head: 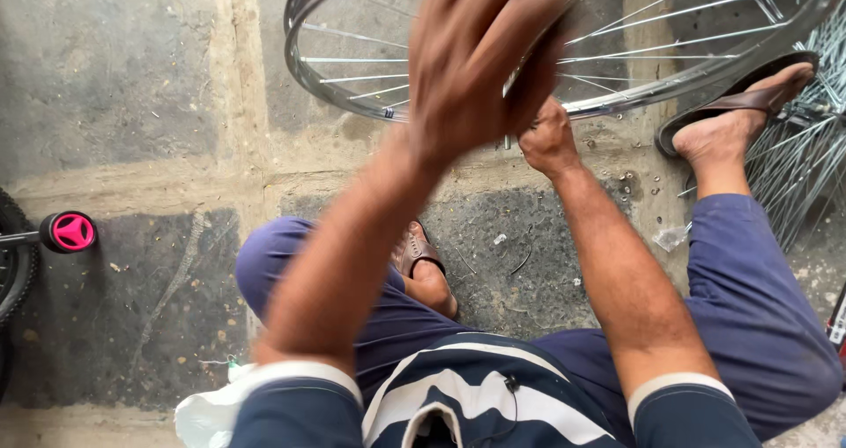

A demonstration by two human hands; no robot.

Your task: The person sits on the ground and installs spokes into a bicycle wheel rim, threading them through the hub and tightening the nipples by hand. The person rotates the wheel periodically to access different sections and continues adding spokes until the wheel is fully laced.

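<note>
A shiny steel bicycle wheel rim with thin spokes stands on the concrete floor in front of me. My left hand is raised close to the camera and blurred, its fingers closed over the near edge of the rim. My right hand is a closed fist pressed against the rim's lower edge. It seems to pinch a small metal piece, which I cannot make out clearly. I sit on the ground in blue trousers, with the wheel between my legs.
My right foot in a brown sandal rests by the rim, and my left sandalled foot is tucked under me. More spoked wheels lie at the right. A black tyre with a pink axle cap is at the left. A white plastic bag lies by my knee.
</note>
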